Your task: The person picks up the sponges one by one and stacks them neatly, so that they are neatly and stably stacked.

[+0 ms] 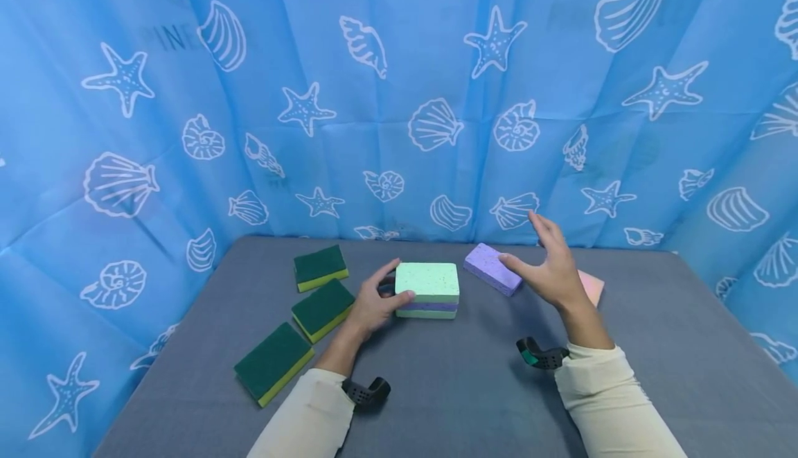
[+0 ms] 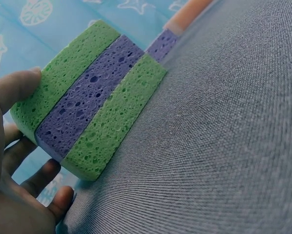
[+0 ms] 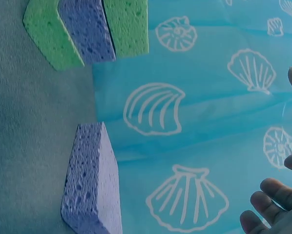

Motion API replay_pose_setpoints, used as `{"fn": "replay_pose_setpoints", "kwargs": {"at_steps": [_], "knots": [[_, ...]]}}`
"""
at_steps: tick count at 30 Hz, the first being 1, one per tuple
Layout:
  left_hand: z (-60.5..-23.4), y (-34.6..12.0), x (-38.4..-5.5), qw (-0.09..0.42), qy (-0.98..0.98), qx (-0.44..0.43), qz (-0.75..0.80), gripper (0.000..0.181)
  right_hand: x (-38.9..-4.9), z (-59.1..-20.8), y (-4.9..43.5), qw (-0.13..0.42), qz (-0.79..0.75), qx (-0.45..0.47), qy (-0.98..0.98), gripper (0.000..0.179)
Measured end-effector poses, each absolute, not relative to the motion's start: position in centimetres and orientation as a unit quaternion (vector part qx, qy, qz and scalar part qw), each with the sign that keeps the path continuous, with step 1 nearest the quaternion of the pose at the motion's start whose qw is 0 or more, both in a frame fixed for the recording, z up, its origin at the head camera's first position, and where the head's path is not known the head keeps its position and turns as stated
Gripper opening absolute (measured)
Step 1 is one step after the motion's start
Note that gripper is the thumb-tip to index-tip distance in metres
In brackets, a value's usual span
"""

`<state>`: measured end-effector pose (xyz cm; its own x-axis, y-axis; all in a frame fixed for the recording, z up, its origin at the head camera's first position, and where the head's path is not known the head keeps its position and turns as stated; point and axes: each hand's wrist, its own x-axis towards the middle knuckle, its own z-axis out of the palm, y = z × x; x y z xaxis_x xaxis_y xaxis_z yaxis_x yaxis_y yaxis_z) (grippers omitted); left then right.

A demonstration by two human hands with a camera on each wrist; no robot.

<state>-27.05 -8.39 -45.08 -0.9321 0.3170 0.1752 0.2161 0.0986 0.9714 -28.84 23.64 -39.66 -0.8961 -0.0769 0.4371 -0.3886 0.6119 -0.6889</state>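
Observation:
Three sponges stand stacked near the middle of the table: a light green one [image 1: 427, 278] on top, a purple one [image 2: 87, 92] between, and another green one [image 2: 119, 119] below. At the stack's left end, my left hand [image 1: 372, 303] holds the top sponge, thumb at the front corner and index finger toward the back one; the lower fingers hang beside the end. My right hand [image 1: 551, 271] hovers with spread fingers and grips nothing. Close to its thumb lies a loose purple sponge [image 1: 491, 269], at an angle right of the stack.
Three green-and-yellow scouring sponges, a far one [image 1: 319, 264], a middle one [image 1: 323, 307] and a near one [image 1: 274, 362], lie left of my left hand. A pink sponge [image 1: 591, 287] is partly hidden behind my right hand. A blue shell-print curtain [image 1: 399, 132] surrounds the grey table [image 1: 449, 389].

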Motion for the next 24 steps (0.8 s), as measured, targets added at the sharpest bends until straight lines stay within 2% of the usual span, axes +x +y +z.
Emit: {"fn": "replay_pose_setpoints", "kwargs": {"at_steps": [11, 24], "knots": [[-45.2, -8.6, -27.3, 0.04, 0.738, 0.181, 0.649, 0.068, -29.8, -40.6, 24.6, 0.19, 0.414, 0.102, -0.884, 0.095], [-45.1, -8.5, -27.0, 0.039, 0.745, 0.185, 0.64, 0.068, -30.7, -44.1, 25.1, 0.125, 0.411, 0.07, -0.9, 0.097]]}}
